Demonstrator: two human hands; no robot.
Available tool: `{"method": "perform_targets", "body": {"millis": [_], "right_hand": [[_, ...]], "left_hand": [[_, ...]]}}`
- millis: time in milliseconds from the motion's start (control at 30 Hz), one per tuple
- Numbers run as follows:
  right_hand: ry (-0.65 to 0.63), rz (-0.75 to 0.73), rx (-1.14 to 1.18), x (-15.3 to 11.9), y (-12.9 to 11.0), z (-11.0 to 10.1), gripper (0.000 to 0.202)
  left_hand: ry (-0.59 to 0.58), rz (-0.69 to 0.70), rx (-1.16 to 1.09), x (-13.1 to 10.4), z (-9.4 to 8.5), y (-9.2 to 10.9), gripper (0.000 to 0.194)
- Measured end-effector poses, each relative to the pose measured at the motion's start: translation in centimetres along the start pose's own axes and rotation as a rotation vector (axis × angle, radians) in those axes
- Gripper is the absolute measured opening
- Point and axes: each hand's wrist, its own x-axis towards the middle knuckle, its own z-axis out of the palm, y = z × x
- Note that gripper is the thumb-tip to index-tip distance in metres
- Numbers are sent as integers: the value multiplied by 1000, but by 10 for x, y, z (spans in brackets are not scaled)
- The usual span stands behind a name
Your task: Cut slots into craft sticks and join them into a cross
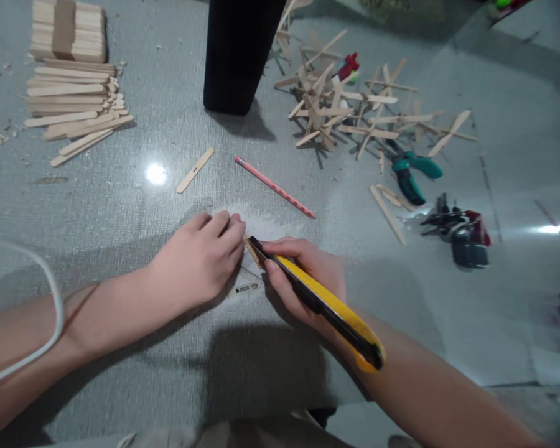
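My right hand grips a yellow and black utility knife, its tip pointing up and left toward my left hand. Beside that tip, a short stretch of a wooden craft stick shows between my hands. My left hand is closed with curled fingers at the stick, seemingly pressing it down; the fingertips are hidden. Below them a clear ruler lies partly covered. Another craft stick with a small slot in its middle rests above my left hand. To its right lies a pink pencil.
Craft sticks are stacked at the upper left, under a banded bundle. A black container stands at the top. Crossed stick pieces, green-handled pliers and a dark tool cluster occupy the right. A white cable crosses my left forearm.
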Motion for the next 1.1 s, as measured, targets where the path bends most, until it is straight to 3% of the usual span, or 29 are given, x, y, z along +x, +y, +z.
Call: {"method": "perform_targets", "body": {"millis": [400, 800, 1100], "right_hand": [[-69, -9, -59, 6, -6, -4, 15], [13, 24, 37, -3, 0, -2, 22], [-2, 10, -5, 0, 1, 0, 20]], "left_hand": [[-48, -19, 4, 2, -4, 1, 26], [-31, -13, 15, 1, -2, 1, 28], [-37, -20, 21, 2, -3, 3, 28]]}}
